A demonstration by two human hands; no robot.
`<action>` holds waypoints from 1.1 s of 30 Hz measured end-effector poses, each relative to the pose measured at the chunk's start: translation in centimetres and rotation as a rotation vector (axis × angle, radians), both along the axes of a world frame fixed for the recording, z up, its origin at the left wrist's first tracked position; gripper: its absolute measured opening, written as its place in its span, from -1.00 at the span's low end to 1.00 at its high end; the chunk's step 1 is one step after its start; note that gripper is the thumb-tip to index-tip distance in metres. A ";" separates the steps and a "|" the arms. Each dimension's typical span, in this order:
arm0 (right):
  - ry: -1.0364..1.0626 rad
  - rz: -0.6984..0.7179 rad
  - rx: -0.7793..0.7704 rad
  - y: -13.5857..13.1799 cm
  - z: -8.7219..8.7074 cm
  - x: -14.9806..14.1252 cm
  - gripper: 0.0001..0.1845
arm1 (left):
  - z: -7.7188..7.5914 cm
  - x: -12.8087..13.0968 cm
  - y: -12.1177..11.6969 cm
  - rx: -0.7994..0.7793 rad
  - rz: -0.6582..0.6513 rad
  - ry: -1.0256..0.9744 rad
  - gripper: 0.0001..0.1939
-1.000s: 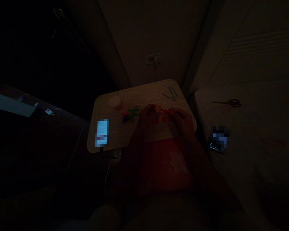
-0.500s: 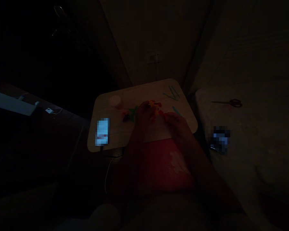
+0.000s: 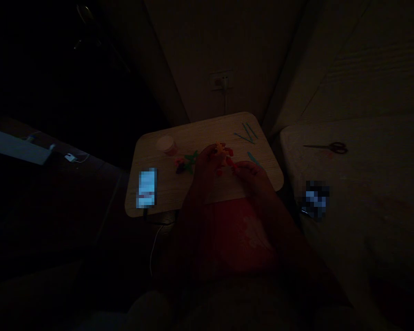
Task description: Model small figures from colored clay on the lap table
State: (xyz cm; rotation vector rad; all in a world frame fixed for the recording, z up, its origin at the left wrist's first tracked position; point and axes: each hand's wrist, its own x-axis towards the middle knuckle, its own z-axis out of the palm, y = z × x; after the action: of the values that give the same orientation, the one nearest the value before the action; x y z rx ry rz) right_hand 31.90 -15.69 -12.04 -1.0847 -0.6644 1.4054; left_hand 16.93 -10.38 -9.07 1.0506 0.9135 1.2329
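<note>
Over a small wooden table (image 3: 179,197), my left hand (image 3: 207,161) is closed on an orange piece with red parts (image 3: 222,148), perhaps modelling clay; the dim light hides its exact kind. My right hand (image 3: 253,174) pinches a small red piece (image 3: 230,162) close beside the orange one. Whether the two pieces touch, I cannot tell. Another red bit (image 3: 219,173) shows just below them. To the left of my left hand lie a green leaf-like piece (image 3: 190,162) and a small pink and dark cluster (image 3: 179,165).
A lidded tub (image 3: 167,145) and a lit phone (image 3: 146,188) are on the table's left. Thin blue-green sticks (image 3: 247,133) and a light blue tool (image 3: 253,159) lie on its right. Scissors (image 3: 334,147) rest on the pale surface at right. A cable (image 3: 154,243) hangs below the phone.
My right hand has shifted very slightly with the red piece, which shows a little more clearly now. My left hand keeps its hold on the orange piece. The other things stay put.
</note>
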 end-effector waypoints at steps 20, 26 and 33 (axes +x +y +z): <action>-0.200 -0.119 0.222 -0.5 1.2 -0.9 -0.61 | -0.3 0.1 0.3 0.022 0.215 0.012 -0.63; -0.099 -0.037 0.080 -0.8 1.3 -2.6 -0.65 | -0.1 0.5 0.0 0.000 0.231 -0.082 -0.64; 0.046 -0.134 0.013 -0.4 0.7 -2.8 -0.61 | 0.0 0.7 -0.2 0.007 0.258 -0.100 -0.67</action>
State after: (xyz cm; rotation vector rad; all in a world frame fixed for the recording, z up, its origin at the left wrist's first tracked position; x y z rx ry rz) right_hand 29.06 -16.10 -11.32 -1.0646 -0.5563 1.3050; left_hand 17.62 -10.60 -9.04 0.8876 0.9896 1.4898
